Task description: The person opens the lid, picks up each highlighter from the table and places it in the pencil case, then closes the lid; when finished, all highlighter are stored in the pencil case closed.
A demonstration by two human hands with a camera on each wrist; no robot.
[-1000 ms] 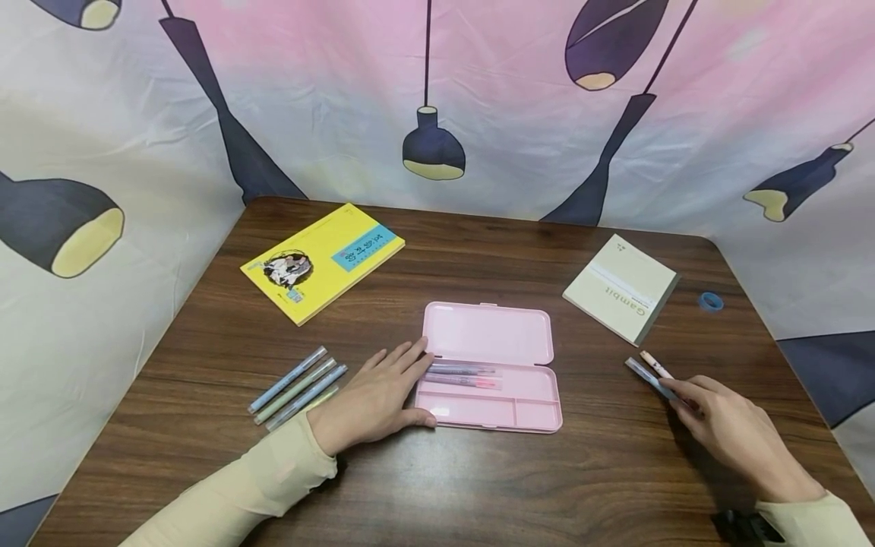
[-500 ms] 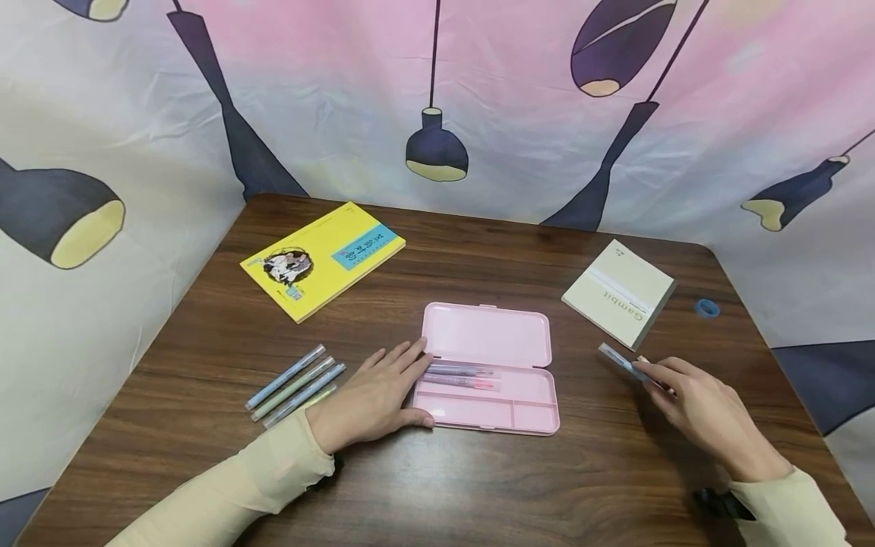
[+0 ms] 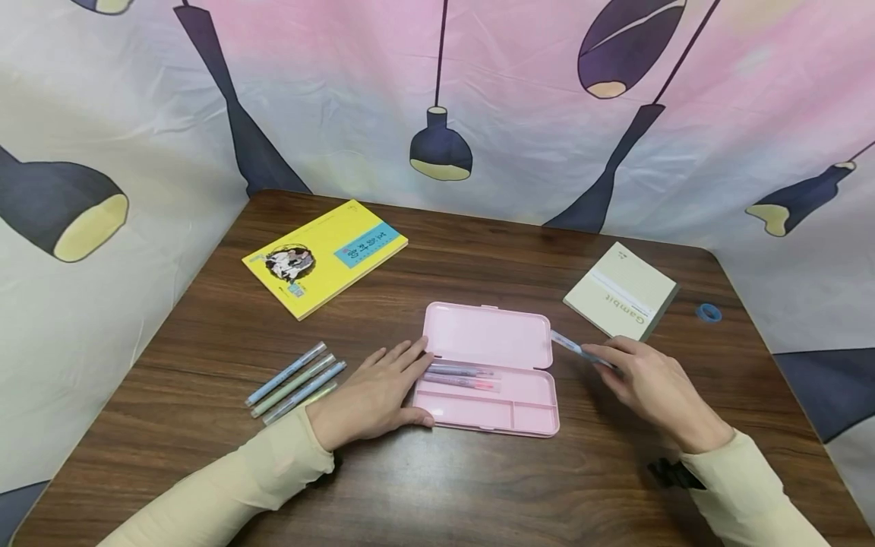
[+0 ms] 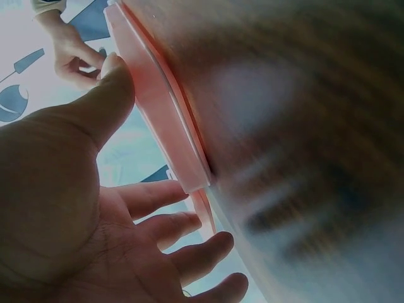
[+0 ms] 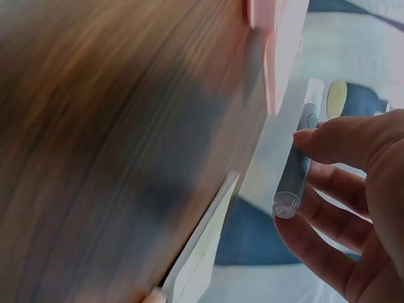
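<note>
An open pink pencil case (image 3: pixel 478 414) lies mid-table, its lid (image 3: pixel 488 334) folded back. Two pens (image 3: pixel 465 382) lie in its long compartment. My left hand (image 3: pixel 372 399) rests against the case's left end, fingers spread and fairly straight; in the left wrist view the thumb touches its near side. My right hand (image 3: pixel 649 384) pinches a blue capped pen (image 3: pixel 570 346) between thumb and fingers, just right of the lid. The right wrist view shows that pen (image 5: pixel 297 161) held clear of the table. The two shorter compartments hold nothing visible.
Several pens (image 3: pixel 294 384) lie beside my left sleeve. A yellow book (image 3: pixel 321 258) is at the back left, a cream notebook (image 3: pixel 618 289) at the back right. Beyond it sits a blue tape roll (image 3: pixel 709 312). A patterned curtain (image 3: pixel 355 114) hangs behind the table.
My right hand has lifted the blue pen and carried it left toward the case. A white patterned pen beside it earlier is now hidden in the head view. The left hand stays put.
</note>
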